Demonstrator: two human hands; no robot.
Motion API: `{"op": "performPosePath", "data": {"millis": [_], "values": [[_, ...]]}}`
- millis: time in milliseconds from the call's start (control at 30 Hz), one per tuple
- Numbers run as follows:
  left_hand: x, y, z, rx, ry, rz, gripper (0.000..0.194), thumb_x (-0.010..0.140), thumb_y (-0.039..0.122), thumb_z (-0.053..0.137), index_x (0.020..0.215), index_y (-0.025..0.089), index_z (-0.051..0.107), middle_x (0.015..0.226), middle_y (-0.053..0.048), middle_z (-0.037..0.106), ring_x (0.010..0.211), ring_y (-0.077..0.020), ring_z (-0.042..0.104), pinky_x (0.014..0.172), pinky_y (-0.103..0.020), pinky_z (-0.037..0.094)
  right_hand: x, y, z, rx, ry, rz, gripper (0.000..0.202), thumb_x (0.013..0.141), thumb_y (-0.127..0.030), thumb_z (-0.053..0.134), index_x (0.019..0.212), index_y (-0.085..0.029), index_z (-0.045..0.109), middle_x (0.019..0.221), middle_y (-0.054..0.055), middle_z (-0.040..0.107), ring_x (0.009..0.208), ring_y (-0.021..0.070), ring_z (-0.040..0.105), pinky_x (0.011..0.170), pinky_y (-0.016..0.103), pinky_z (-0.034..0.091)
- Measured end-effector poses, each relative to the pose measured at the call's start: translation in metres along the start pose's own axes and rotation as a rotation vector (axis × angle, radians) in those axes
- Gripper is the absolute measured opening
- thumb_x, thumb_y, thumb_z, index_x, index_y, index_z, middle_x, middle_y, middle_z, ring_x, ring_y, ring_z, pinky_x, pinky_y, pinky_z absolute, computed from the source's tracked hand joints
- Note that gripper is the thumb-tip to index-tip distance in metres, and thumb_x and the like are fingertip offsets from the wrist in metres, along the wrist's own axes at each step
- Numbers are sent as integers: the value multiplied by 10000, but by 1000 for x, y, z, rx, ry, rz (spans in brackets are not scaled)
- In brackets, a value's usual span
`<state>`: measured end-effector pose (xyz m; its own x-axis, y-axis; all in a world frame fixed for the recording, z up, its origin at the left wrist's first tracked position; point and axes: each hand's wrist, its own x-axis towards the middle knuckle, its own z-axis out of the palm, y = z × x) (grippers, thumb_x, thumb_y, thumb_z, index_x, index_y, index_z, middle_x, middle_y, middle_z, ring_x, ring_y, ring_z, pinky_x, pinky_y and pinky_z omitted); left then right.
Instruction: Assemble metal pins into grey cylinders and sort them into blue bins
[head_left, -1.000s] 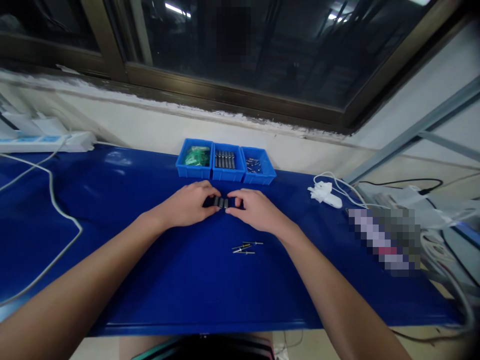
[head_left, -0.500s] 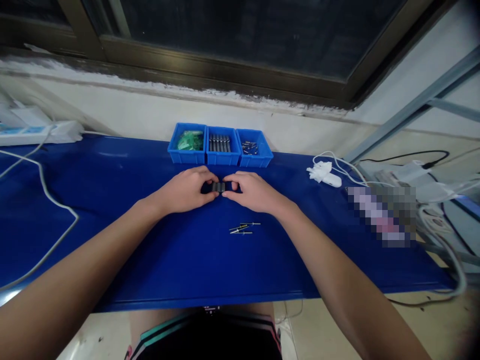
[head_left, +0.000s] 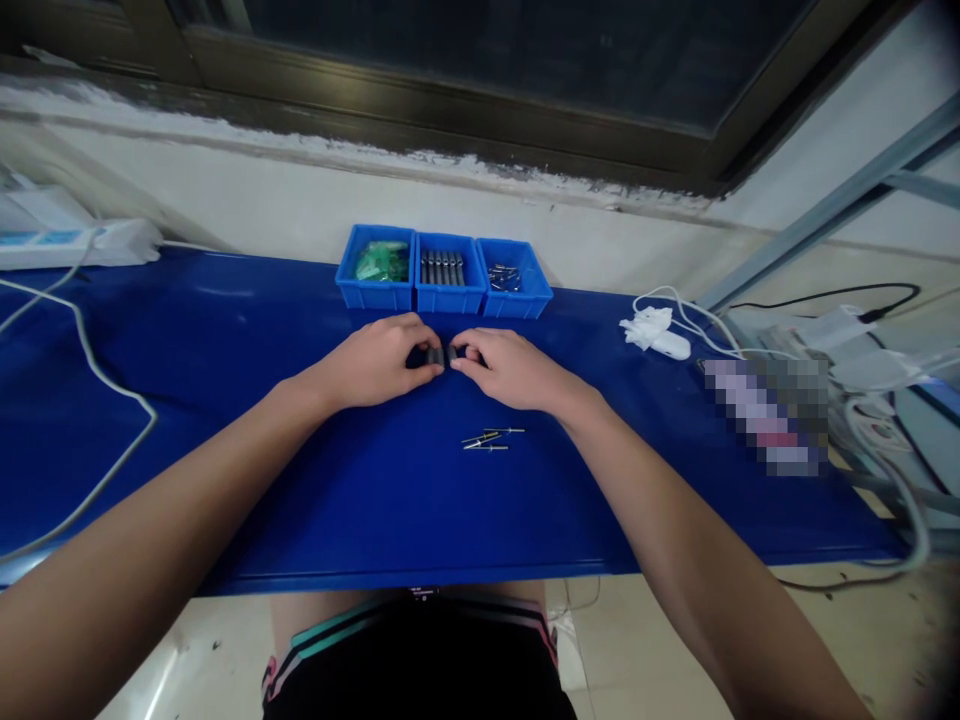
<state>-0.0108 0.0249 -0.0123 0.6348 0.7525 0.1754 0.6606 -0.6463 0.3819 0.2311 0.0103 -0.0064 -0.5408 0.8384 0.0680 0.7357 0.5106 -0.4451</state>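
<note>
Between thumb and fingers, my left hand [head_left: 382, 362] pinches some dark grey cylindrical pieces [head_left: 435, 356] just above the blue table. Facing it, my right hand [head_left: 510, 368] is closed on a similar dark piece [head_left: 453, 354]; a narrow gap parts the two. Nearer to me lie several thin metal rivets [head_left: 487, 440] in a loose cluster. Behind my hands stand three blue bins in a row: the left bin [head_left: 375, 294] holds green plastic bags, the middle bin [head_left: 448, 300] a row of grey metal rods, the right bin [head_left: 517, 306] small metal pins.
A white cable [head_left: 112, 390] runs over the left of the blue table [head_left: 360, 530], below a power strip [head_left: 112, 245]. At the right are a white device [head_left: 667, 344] with a crumpled tissue, cables and a pixelated object [head_left: 772, 415]. A window wall rises behind the bins.
The dark pieces, close together between my hands before, now stand apart with a small gap. The whole view has shifted slightly, so the table appears higher.
</note>
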Motion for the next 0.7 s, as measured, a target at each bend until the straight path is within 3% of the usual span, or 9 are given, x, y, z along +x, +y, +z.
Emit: {"op": "performPosePath", "data": {"millis": [167, 367, 500, 567, 700], "values": [[1, 0, 0, -9, -8, -8, 339, 958, 429, 623, 1156, 191, 762, 1167, -98, 711, 1025, -278, 699, 888, -411, 531, -2, 3, 3, 6, 3, -8, 212, 1077, -361, 576, 1179, -218, 695, 951, 34, 726, 927, 215, 663, 785, 359, 436], [-1, 5, 0, -17, -20, -33, 280, 973, 386, 638, 1133, 187, 752, 1165, -105, 710, 1071, -298, 706, 959, -450, 553, 5, -3, -17, 104, 63, -37, 273, 1096, -313, 538, 1304, -208, 681, 1158, 86, 771, 1054, 220, 706, 920, 360, 512], [0, 5, 1, -14, -46, -51, 255, 1014, 369, 622, 1171, 205, 738, 1228, -105, 708, 1126, -294, 698, 1009, -470, 554, 51, -5, -49, -28, 163, 61, 360, 1096, -308, 523, 1401, -191, 674, 1312, 122, 768, 1188, 246, 705, 998, 366, 516], [0, 5, 2, -7, -42, -53, 264, 1023, 375, 627, 1189, 197, 730, 1259, -115, 704, 1150, -298, 694, 1032, -482, 551, 81, -3, -59, -211, 98, 137, 374, 1099, -302, 494, 1409, -215, 686, 1362, 121, 758, 1234, 267, 693, 1004, 383, 501], [-2, 6, 2, -4, -46, -45, 272, 1027, 361, 639, 1209, 178, 723, 1288, -130, 696, 1179, -312, 686, 1044, -500, 555, 131, 2, -58, -323, -13, 233, 246, 1012, -213, 595, 1143, -186, 802, 1240, 182, 795, 1266, 366, 666, 1002, 477, 454]]}}
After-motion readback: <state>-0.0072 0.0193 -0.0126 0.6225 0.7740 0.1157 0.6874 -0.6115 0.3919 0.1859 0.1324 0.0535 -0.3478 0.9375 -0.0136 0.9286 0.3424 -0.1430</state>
